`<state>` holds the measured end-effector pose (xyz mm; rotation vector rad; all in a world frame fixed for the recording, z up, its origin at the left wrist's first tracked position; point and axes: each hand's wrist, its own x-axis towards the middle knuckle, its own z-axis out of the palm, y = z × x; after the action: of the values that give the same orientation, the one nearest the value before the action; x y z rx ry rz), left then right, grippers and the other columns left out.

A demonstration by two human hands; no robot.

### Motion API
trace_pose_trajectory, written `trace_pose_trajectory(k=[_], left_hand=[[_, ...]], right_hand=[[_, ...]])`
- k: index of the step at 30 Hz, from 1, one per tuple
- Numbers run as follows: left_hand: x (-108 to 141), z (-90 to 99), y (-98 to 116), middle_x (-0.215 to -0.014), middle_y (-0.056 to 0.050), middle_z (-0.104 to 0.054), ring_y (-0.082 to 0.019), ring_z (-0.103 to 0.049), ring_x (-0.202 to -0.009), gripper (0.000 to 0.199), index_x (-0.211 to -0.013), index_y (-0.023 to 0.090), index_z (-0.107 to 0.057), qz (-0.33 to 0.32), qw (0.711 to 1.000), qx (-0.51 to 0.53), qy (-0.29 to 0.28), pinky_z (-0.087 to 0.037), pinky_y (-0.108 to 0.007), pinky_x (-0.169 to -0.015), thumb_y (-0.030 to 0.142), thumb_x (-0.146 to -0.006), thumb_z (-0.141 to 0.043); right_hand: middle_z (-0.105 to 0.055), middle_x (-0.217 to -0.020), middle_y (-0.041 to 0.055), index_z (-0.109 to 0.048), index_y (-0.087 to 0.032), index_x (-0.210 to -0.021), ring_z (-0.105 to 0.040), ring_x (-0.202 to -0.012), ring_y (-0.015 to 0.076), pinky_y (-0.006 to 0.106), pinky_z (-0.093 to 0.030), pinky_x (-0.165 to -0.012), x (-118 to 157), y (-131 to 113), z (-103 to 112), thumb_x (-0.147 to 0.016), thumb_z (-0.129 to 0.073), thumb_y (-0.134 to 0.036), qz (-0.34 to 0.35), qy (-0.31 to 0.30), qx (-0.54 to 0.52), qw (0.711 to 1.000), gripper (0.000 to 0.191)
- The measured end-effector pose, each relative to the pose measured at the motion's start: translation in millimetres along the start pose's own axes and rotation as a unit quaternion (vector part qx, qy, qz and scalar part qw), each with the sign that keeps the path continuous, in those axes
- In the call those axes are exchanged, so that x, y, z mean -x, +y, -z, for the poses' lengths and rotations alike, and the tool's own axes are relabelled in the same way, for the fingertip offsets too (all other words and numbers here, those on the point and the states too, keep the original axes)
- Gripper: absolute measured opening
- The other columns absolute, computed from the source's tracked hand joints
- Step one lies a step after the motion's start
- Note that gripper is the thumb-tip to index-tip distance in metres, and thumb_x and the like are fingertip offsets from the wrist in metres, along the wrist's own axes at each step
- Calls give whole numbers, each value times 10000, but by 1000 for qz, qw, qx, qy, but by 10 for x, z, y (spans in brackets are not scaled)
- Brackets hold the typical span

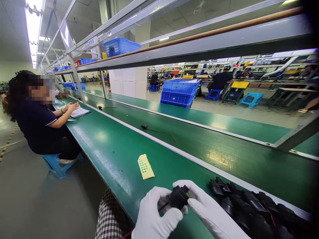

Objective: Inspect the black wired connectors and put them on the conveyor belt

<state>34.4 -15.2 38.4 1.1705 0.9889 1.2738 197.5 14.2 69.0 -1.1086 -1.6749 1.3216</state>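
I hold one black part point(178, 197) above the worktop point(119, 132), near to its front edge. My left grip point(153, 212), in a white glove, is closed around the left side of this part, with the thumb at the front. My right grip point(204, 204) is narrow also, its fingertips on the right end, so the part sits between both. On my right the room is small: a heap of black parts point(249, 205) lies just beside my right forearm and comes near to the white strip point(189, 158). Ahead of my left grip lies a yellow sticker sheet point(146, 167) with green dots, well inside the front edge. From this sheet a long stretch of green surface runs to the notebook point(79, 113) of a seated person point(32, 126). Just beyond the strip lies a black piece with a cable point(144, 126).
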Motion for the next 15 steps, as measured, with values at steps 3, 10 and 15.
trace_pose_trajectory(k=[3, 10, 15], left_hand=[[-52, 18, -85, -656, -18, -634, -85, -494, -430, 560, -875, 138, -603, 81, 981, 154, -86, -347, -222, -440, 673, -720, -658], [-17, -93, -37, -599, 3, -627, -9, -390, -362, 559, -847, 92, -673, 340, 798, 477, -143, -228, -154, -401, 562, -590, -832], [6, -79, -81, -459, 32, -530, 3, -133, -253, 472, -720, 84, -674, 381, 743, 507, -214, -1, -210, -315, 546, -684, -766]], right_hand=[[-632, -860, 46, -564, -230, -1147, -610, -784, 236, 405, -525, -784, 22, 10, 23, -779, -519, -766, 1, -36, -31, 999, 652], [-638, -1116, 86, -560, -235, -1219, -577, -1105, 289, 438, -453, -985, 35, -112, 63, -800, -579, -547, -26, -59, 21, 998, 523], [-670, -1043, 67, -627, -235, -1103, -624, -992, 276, 418, -510, -909, 31, -157, 53, -848, -531, -594, -17, -61, 7, 998, 450]])
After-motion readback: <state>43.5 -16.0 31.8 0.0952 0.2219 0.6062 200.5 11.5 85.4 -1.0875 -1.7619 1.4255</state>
